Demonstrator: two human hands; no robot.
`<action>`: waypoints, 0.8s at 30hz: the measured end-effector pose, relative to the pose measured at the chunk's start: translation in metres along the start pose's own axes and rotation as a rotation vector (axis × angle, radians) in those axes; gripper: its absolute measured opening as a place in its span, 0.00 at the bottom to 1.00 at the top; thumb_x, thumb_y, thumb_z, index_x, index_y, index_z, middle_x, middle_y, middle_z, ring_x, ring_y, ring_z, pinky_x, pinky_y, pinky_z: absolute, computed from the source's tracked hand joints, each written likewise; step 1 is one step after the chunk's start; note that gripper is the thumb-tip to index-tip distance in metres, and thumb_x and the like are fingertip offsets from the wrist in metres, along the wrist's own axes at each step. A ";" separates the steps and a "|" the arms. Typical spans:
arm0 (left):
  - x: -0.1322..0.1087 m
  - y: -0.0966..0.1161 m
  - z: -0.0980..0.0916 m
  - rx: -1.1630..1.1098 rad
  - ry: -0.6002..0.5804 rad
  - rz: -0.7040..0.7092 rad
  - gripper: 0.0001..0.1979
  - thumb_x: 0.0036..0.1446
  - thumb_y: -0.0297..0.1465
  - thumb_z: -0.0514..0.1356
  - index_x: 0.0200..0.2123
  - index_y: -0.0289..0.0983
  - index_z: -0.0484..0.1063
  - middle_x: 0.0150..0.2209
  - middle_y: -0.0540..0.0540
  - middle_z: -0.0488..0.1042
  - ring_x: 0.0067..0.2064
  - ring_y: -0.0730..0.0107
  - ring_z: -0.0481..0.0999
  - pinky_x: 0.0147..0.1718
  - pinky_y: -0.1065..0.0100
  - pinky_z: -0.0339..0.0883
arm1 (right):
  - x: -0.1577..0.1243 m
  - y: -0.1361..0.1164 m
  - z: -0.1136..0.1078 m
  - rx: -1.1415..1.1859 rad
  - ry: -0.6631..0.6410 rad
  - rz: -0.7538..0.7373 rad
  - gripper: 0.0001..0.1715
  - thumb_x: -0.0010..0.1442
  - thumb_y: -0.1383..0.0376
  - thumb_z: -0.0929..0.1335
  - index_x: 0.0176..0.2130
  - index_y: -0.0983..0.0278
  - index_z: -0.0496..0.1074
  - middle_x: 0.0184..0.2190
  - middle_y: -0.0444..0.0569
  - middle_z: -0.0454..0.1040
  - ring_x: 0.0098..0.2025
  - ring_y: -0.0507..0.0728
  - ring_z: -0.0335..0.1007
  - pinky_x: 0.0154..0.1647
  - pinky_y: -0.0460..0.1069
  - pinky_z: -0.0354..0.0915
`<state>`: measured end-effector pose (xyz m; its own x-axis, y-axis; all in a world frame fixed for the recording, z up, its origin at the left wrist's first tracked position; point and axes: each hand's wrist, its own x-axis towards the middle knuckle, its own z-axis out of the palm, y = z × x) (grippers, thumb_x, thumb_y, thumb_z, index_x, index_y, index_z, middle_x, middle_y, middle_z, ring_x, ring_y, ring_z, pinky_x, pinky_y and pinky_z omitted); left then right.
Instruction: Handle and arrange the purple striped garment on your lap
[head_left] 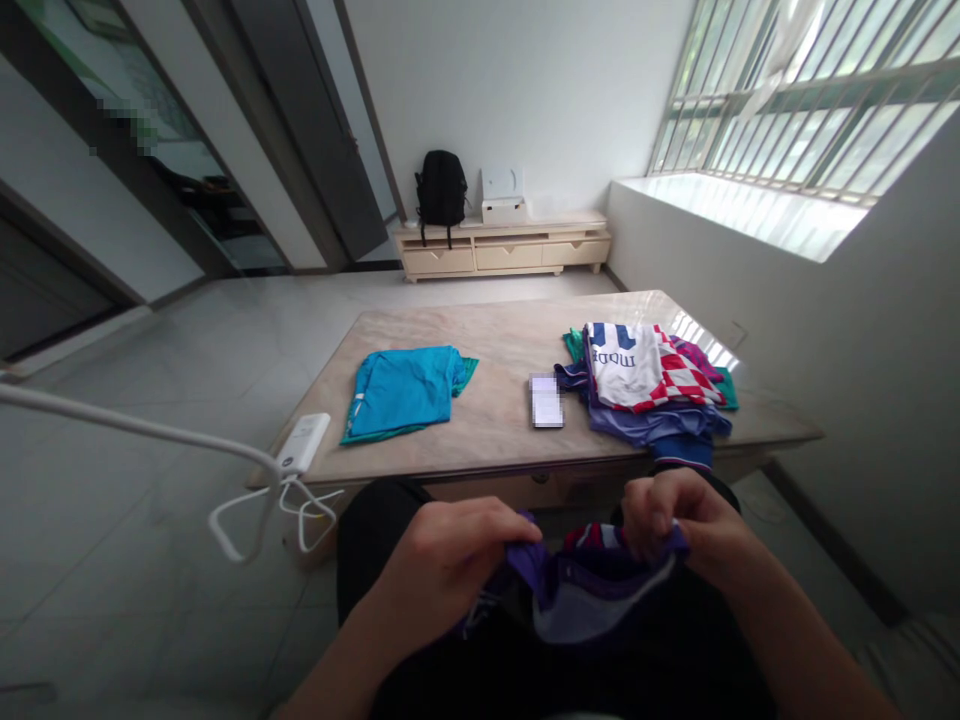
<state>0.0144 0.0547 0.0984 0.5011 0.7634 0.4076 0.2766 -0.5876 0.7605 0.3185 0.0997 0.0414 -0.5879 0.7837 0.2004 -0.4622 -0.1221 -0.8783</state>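
A purple and white garment (585, 590) lies bunched in my lap, below the table's near edge. My left hand (450, 565) grips its left side and my right hand (682, 525) pinches its right edge. On the marble table (495, 430), a folded turquoise shirt (405, 390) lies at the left. A pile of jerseys (645, 385) sits at the right, with a white, blue and red-checked one on top. A phone (546, 400) lies between them.
A white power bank (304, 442) with looped white cables (277, 500) hangs off the table's left corner. A low cabinet (502, 250) with a black backpack (441, 188) and a white box stands at the far wall. A barred window is at the right.
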 end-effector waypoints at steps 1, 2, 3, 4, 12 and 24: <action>0.001 0.001 0.003 -0.046 0.002 -0.028 0.15 0.71 0.26 0.53 0.49 0.38 0.80 0.43 0.41 0.83 0.43 0.65 0.82 0.42 0.69 0.72 | 0.000 0.000 0.001 0.000 0.001 0.020 0.05 0.59 0.60 0.77 0.36 0.58 0.82 0.29 0.46 0.74 0.28 0.52 0.70 0.29 0.47 0.66; 0.003 0.002 0.007 -0.082 -0.009 -0.056 0.15 0.71 0.26 0.53 0.48 0.39 0.81 0.45 0.41 0.82 0.46 0.65 0.82 0.46 0.69 0.72 | 0.002 -0.001 0.002 -0.017 -0.003 0.042 0.06 0.58 0.60 0.78 0.35 0.59 0.82 0.29 0.46 0.74 0.28 0.52 0.70 0.28 0.46 0.64; 0.005 0.002 0.010 -0.115 -0.027 -0.073 0.15 0.72 0.26 0.53 0.47 0.39 0.81 0.47 0.41 0.82 0.48 0.64 0.82 0.48 0.69 0.71 | 0.003 -0.001 0.004 -0.049 -0.008 0.067 0.06 0.58 0.60 0.78 0.35 0.60 0.83 0.29 0.47 0.75 0.29 0.52 0.70 0.29 0.46 0.64; 0.007 0.002 0.015 -0.151 -0.042 -0.086 0.14 0.72 0.28 0.55 0.47 0.39 0.82 0.47 0.41 0.82 0.48 0.64 0.81 0.48 0.69 0.71 | 0.005 -0.001 0.008 -0.090 -0.007 0.090 0.06 0.58 0.61 0.78 0.35 0.60 0.83 0.30 0.47 0.75 0.31 0.52 0.70 0.30 0.46 0.64; 0.008 -0.005 0.056 -0.324 0.072 -0.246 0.13 0.69 0.39 0.59 0.41 0.37 0.79 0.39 0.43 0.80 0.42 0.63 0.80 0.43 0.67 0.70 | 0.016 0.008 0.033 -0.301 0.118 0.131 0.08 0.58 0.61 0.78 0.36 0.63 0.84 0.37 0.47 0.70 0.35 0.51 0.66 0.32 0.45 0.63; 0.020 0.004 0.045 -0.079 -0.092 -0.420 0.27 0.68 0.24 0.54 0.68 0.48 0.62 0.50 0.50 0.81 0.50 0.68 0.81 0.53 0.70 0.68 | 0.013 0.012 0.037 -0.717 0.207 0.150 0.11 0.61 0.57 0.76 0.40 0.62 0.79 0.36 0.46 0.78 0.38 0.55 0.72 0.39 0.49 0.66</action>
<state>0.0624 0.0556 0.0868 0.4302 0.9027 0.0109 0.4104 -0.2064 0.8883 0.2806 0.0859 0.0502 -0.4415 0.8967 0.0329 0.1991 0.1336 -0.9708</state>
